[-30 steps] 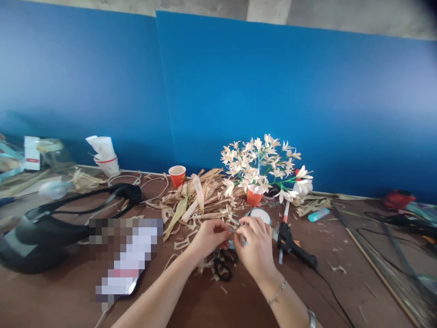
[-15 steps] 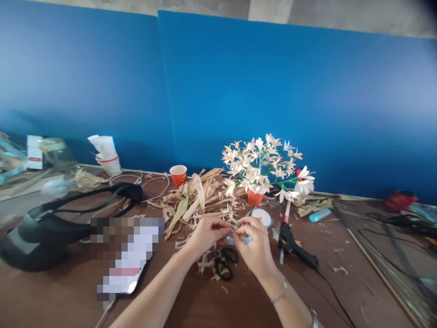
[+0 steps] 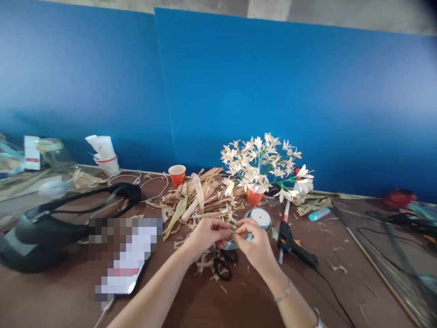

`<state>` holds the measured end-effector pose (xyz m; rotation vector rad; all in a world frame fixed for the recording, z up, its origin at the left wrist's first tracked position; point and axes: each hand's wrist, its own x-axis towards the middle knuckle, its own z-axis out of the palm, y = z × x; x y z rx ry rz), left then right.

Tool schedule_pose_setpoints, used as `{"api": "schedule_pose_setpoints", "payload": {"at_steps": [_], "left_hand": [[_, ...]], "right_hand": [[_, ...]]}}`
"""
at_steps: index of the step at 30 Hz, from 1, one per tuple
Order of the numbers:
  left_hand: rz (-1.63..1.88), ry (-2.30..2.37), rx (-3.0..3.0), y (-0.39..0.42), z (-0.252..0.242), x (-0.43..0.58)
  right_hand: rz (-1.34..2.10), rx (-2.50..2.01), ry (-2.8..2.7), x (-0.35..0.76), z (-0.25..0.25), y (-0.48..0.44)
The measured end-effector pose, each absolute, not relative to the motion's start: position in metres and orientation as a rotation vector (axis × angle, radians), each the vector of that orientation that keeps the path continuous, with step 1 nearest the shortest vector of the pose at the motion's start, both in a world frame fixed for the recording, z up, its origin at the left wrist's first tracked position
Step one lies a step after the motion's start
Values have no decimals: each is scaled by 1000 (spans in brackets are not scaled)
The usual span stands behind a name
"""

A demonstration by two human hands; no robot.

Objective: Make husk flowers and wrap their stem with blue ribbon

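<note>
Fingertips of my left hand and my right hand meet in a close pinch above the table. Between them is a thin light blue strip, like ribbon or tape, which loops below the fingers; its pinched part is mostly hidden. Under the hands lie black-handled scissors, their blades covered by husk scraps. A round white spool rests just beyond my right hand. Behind it, pale husk-like flowers on green stems stand in a red paper cup.
Dry husks are heaped beyond my left hand. A black glue gun with a cord lies at right, near a light blue tube. At left are a phone and a black headset-like device. Another red cup stands by the blue partition.
Both hands stay pinched together, with the fingers shifting slightly. The light blue strip below them hangs in a different loop. The whole view has moved a little.
</note>
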<state>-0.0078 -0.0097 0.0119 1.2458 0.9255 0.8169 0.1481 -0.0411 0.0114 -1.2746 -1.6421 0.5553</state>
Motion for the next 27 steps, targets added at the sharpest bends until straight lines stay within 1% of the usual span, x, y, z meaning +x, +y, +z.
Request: {"api": "schedule_pose_setpoints", "payload": {"at_steps": [3, 5, 8, 12, 16, 19, 21, 27], "left_hand": [[774, 954, 1150, -11, 12, -7], [757, 953, 1116, -11, 12, -7], [746, 941, 1111, -11, 12, -7], [791, 914, 1076, -12, 12, -6], [867, 872, 1077, -13, 13, -3], [907, 871, 1122, -13, 13, -3], [896, 898, 1176, -11, 13, -5], [863, 918, 1285, -6, 8, -11]], "right_hand": [[152, -1313, -1741, 144, 13, -46], [-40, -1330, -1783, 141, 14, -49], [-181, -1319, -1818, 138, 16, -52], [-210, -1306, -1822, 137, 17, -53], [-116, -1313, -1769, 138, 17, -52], [22, -1283, -1732, 139, 15, -50], [191, -1259, -1690, 140, 13, -47], [867, -1242, -1450, 145, 11, -40]]}}
